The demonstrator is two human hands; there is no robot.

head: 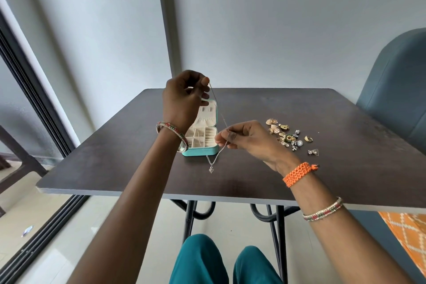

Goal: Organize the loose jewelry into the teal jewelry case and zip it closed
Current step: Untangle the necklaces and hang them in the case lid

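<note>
The teal jewelry case (200, 151) stands open on the dark table (115, 163), its cream compartments showing and its lid upright. My left hand (182, 99) is raised above the case and pinches one end of a thin silver chain necklace (219, 154). My right hand (246, 139) pinches the chain lower down, to the right of the case. The chain's small pendant (211, 169) hangs just above the table in front of the case. A pile of loose gold and silver jewelry (290, 137) lies to the right of my right hand.
A blue-grey upholstered chair (396, 99) stands at the table's right side. A dark sliding-door frame (34, 99) runs along the left. The table's black metal legs (191, 217) and my teal-clad knees are below its front edge.
</note>
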